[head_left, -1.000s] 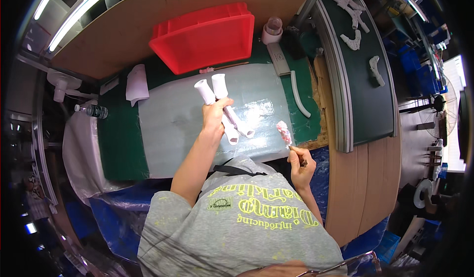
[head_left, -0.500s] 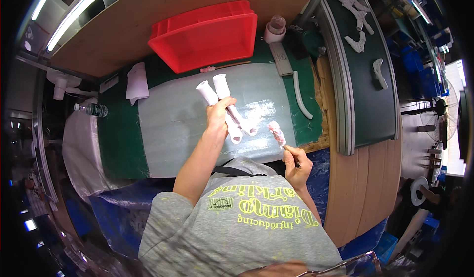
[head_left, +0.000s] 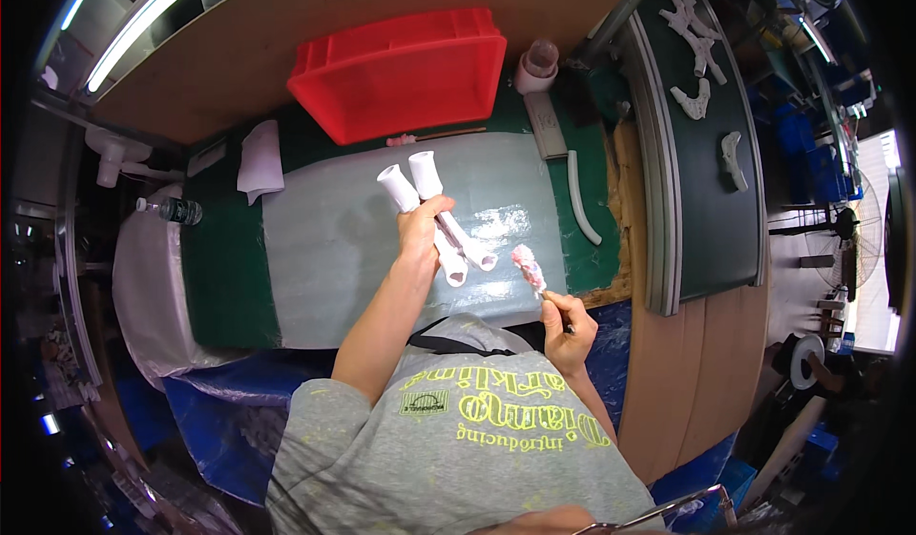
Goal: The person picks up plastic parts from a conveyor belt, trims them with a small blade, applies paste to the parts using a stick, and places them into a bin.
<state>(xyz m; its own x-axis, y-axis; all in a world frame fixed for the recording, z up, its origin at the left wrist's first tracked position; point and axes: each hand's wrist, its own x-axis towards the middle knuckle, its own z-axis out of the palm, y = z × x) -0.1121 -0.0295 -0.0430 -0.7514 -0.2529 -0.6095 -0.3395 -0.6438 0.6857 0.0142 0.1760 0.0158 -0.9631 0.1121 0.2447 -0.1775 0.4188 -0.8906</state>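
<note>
My left hand [head_left: 418, 234] is closed around two white tubular pieces [head_left: 398, 188] held side by side over the table. Their wide, round ends point away from me, while the narrower, hollow ends point back towards me. In my right hand [head_left: 570, 331], low on the right by the table's near edge, is a thin stick swab [head_left: 527, 266]. Its head is a lumpy pink-and-white wad, tilted up and to the left, apart from the tubes. My fingers and thumb pinch the stick just below the wad; most of the handle is hidden by the hand.
A clear sheet [head_left: 324, 249] covers the green tabletop. Behind it stand a red bin [head_left: 401, 106], a second pink-tipped stick [head_left: 448, 134] and a jar [head_left: 536, 68]. A curved white tube [head_left: 579, 201] lies right; a bottle [head_left: 172, 211] lies left. White parts rest on a belt [head_left: 701, 239].
The whole view has shifted slightly, with the table lower in the picture. Both hands keep the same holds, the tubes and the swab staying apart.
</note>
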